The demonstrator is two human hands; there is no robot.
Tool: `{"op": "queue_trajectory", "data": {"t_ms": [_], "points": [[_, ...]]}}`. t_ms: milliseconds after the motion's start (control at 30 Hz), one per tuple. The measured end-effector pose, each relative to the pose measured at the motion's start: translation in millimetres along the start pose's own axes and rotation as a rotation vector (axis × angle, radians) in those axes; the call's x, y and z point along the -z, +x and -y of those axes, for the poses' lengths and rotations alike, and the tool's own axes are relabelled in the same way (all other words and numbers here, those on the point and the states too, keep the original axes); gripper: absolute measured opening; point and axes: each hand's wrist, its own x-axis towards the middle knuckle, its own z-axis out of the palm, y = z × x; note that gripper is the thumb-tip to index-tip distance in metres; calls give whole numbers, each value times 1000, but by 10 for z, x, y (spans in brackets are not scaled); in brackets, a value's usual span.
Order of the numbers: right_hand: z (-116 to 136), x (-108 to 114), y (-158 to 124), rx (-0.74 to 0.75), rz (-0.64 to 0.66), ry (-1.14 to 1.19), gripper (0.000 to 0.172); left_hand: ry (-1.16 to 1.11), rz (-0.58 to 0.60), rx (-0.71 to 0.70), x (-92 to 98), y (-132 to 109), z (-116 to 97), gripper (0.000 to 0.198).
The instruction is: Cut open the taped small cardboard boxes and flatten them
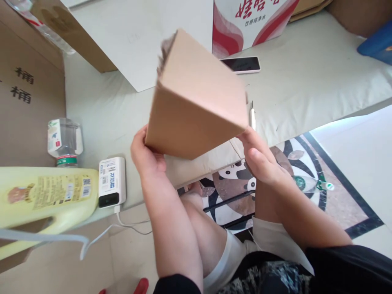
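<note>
A plain brown cardboard box (196, 94) is held up in front of me, tilted, with a ragged torn edge at its upper left. My left hand (147, 153) grips its lower left corner, the fingertips hidden under the box. At the lower right corner, my right hand (260, 157) holds it with the fingers against the edge and the thumb apart from the cardboard. Just behind that corner, a white utility knife (252, 118) lies on the pale covered surface, partly hidden by the box.
A phone (245, 64) lies beyond the box, near a red and white carton (248, 28). To the left are a power bank (112, 179) with a cable, a clear bottle (65, 141) and a yellow jug (49, 196). A large white panel (147, 36) stands behind.
</note>
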Motion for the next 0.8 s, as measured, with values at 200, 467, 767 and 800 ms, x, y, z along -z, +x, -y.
{"op": "queue_trajectory", "data": {"t_ms": [200, 467, 767, 800], "points": [[169, 42, 163, 22, 34, -262, 60, 232, 293, 477, -236, -206, 20, 77], [91, 30, 192, 148, -134, -341, 44, 670, 697, 598, 27, -223, 110, 40], [-89, -67, 72, 101, -125, -291, 36, 408, 135, -128, 88, -58, 100, 41], [-60, -91, 86, 137, -54, -282, 35, 322, 110, -224, 78, -56, 75, 45]]}}
